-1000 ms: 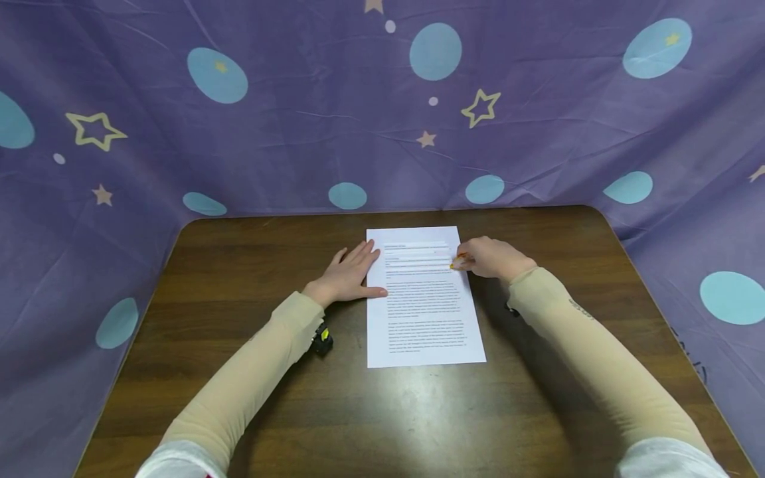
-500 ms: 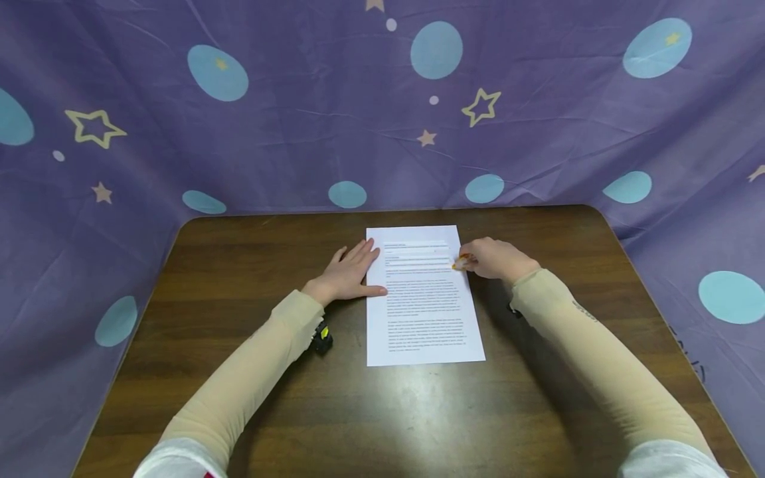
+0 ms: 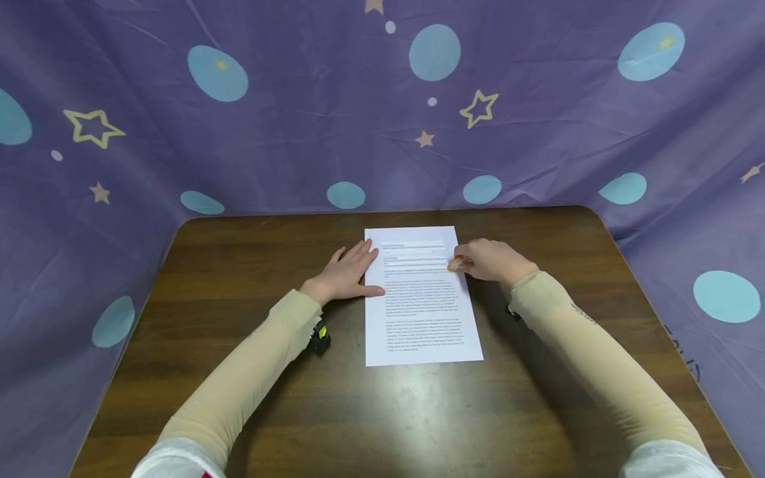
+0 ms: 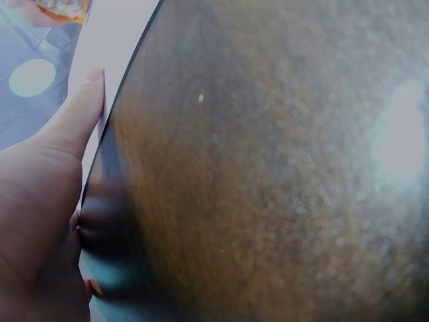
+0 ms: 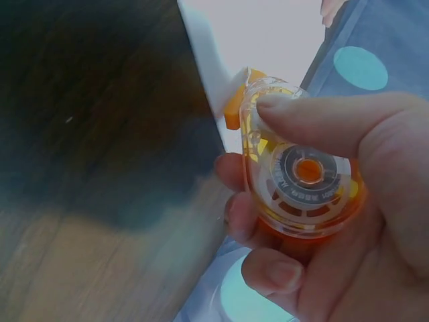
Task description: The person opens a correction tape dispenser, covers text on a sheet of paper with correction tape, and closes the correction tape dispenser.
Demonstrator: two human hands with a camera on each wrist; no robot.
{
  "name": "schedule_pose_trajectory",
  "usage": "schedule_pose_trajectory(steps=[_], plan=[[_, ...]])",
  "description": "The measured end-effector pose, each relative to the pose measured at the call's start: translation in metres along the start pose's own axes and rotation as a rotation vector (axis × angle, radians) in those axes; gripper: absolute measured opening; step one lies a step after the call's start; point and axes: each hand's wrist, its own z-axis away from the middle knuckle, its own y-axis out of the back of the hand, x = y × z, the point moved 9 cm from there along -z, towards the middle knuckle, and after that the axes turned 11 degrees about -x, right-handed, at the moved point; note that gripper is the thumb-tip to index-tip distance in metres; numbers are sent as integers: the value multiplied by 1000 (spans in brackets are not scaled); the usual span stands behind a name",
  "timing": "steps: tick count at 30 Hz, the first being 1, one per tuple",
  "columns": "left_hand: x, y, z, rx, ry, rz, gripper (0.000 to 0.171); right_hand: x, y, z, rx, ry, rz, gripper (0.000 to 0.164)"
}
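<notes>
A printed sheet of paper [image 3: 418, 332] lies flat on the brown table. My left hand [image 3: 346, 273] rests spread on its left edge, thumb and fingertips over the margin; the left wrist view shows the thumb [image 4: 77, 111] along the paper's edge. At the right margin, my right hand [image 3: 491, 259] grips a correction tape dispenser [image 5: 305, 174] with clear and orange plastic and a round reel. The thumb presses on its top side and the fingers curl beneath. Its orange tip [image 5: 234, 111] is right at the paper's surface, beside the upper lines of text.
The wooden table [image 3: 239, 398] extends around the sheet on all sides. A purple curtain [image 3: 299, 119] with stars and blue spots hangs behind and along both sides. A black wrist camera [image 3: 320, 337] sits under the left wrist.
The right hand with the correction tape dispenser has shifted only slightly at the right margin. The left hand stays in place on the sheet, and the head view has turned a little.
</notes>
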Motion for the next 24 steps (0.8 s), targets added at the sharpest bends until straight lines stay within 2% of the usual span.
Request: schedule_pose_trajectory(steps=[6,24], plan=[[0,0,0,2,2,0,104,-12,3,-9,-10,27,-10,14],[0,0,1,5,8,3,104,-52,-1,-39,-7,161,-13,12]])
